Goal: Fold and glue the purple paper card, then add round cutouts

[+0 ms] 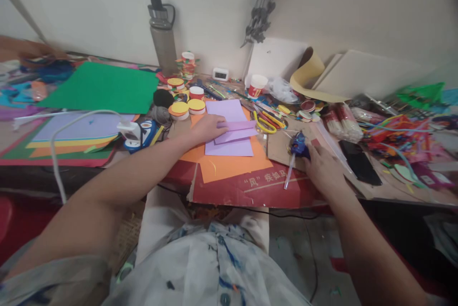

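Note:
My left hand (206,129) lies on a folded strip of lilac paper (238,131), its fingers pressing the strip against a larger lilac sheet (229,110) and an orange sheet (229,163) below. My right hand (320,167) rests on brown cardboard (277,151) and is wrapped around the handle of a blue glue gun (298,146), whose glue stick (288,172) points toward me. Both sheets lie on a red cardboard box flap (250,189) at the table's front edge.
Yellow-handled scissors (265,124), paper cups (256,85), round yellow-topped discs (188,106), a grey bottle (162,41), a green sheet (102,87), a white cable (57,143), a black phone (359,163) and heaps of coloured craft scraps crowd the table. A wall stands behind.

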The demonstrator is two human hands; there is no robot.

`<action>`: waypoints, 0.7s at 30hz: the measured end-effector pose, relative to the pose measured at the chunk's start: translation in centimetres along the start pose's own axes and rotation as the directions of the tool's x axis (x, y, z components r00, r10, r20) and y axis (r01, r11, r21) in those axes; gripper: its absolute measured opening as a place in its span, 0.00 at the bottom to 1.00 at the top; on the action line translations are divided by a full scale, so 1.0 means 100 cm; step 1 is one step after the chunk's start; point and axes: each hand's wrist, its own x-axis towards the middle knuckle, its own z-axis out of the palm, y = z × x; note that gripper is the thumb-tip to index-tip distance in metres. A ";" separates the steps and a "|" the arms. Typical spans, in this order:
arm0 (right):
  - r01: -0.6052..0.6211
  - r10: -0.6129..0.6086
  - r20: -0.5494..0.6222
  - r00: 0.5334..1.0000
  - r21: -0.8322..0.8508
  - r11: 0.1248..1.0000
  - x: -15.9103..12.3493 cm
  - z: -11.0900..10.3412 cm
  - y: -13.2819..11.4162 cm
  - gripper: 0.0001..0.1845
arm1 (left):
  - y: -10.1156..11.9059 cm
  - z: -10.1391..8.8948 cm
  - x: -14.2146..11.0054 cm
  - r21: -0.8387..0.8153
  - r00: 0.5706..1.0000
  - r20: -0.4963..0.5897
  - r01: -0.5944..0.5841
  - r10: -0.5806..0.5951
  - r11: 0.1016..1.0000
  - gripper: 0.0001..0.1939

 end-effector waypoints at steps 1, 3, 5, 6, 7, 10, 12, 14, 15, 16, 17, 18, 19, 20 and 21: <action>0.002 -0.002 0.010 1.000 -0.004 1.000 0.004 0.000 0.000 0.26 | 0.000 -0.001 0.000 -0.040 1.000 -0.005 0.024 -0.024 0.999 0.15; 0.013 -0.012 0.044 0.999 -0.019 1.000 0.010 0.001 0.001 0.26 | 0.000 -0.003 0.000 -0.103 0.998 0.001 0.065 -0.066 0.993 0.15; 0.032 -0.027 0.095 0.995 -0.049 0.998 0.015 0.000 0.004 0.25 | 0.002 -0.006 0.001 -0.137 0.994 0.013 0.105 -0.104 0.985 0.16; 0.044 -0.036 0.117 0.992 -0.065 0.997 0.017 -0.001 0.005 0.24 | 0.003 -0.007 0.000 -0.145 0.992 0.012 0.127 -0.127 0.981 0.17; 0.052 -0.043 0.125 0.991 -0.077 0.996 0.017 -0.001 0.005 0.23 | 0.004 -0.008 0.000 -0.148 0.989 0.008 0.149 -0.150 0.978 0.18; 0.068 -0.062 0.067 0.996 -0.099 0.993 0.017 -0.002 0.008 0.24 | 0.005 -0.008 0.000 -0.144 0.982 -0.003 0.188 -0.190 0.971 0.21; 0.064 -0.064 0.002 0.998 -0.108 0.992 0.015 -0.001 0.010 0.26 | 0.004 -0.007 0.000 -0.140 0.983 0.009 0.185 -0.186 0.973 0.22; 0.050 -0.055 -0.059 0.997 -0.082 0.995 0.014 -0.001 0.015 0.27 | 0.004 -0.006 0.000 -0.135 0.985 0.020 0.170 -0.169 0.976 0.21; 0.048 -0.052 -0.081 0.995 -0.049 0.998 0.014 -0.001 0.018 0.27 | 0.003 -0.005 0.001 -0.131 0.987 0.024 0.158 -0.156 0.979 0.20; 0.050 -0.050 -0.097 0.994 -0.003 0.999 0.014 -0.002 0.022 0.27 | 0.003 -0.004 0.001 -0.129 0.989 0.021 0.145 -0.144 0.981 0.19; 0.060 -0.054 -0.106 0.993 0.052 0.997 0.015 -0.003 0.026 0.27 | 0.002 -0.003 0.002 -0.129 0.991 0.010 0.136 -0.136 0.982 0.18; 0.063 -0.051 -0.111 0.992 0.113 0.992 0.016 -0.005 0.029 0.26 | 0.002 -0.002 0.002 -0.133 0.992 -0.001 0.129 -0.130 0.983 0.18; 0.043 -0.023 -0.116 0.993 0.170 0.984 0.017 -0.008 0.033 0.25 | 0.001 -0.001 0.002 -0.138 0.992 -0.011 0.124 -0.126 0.983 0.17; 0.000 0.027 -0.121 0.992 0.221 0.975 0.019 -0.012 0.036 0.23 | 0.001 -0.001 0.003 -0.144 0.992 -0.017 0.121 -0.125 0.982 0.16; -0.029 0.065 -0.126 0.990 0.270 0.962 0.022 -0.017 0.037 0.21 | 0.001 -0.001 0.003 -0.148 0.992 -0.017 0.121 -0.124 0.982 0.14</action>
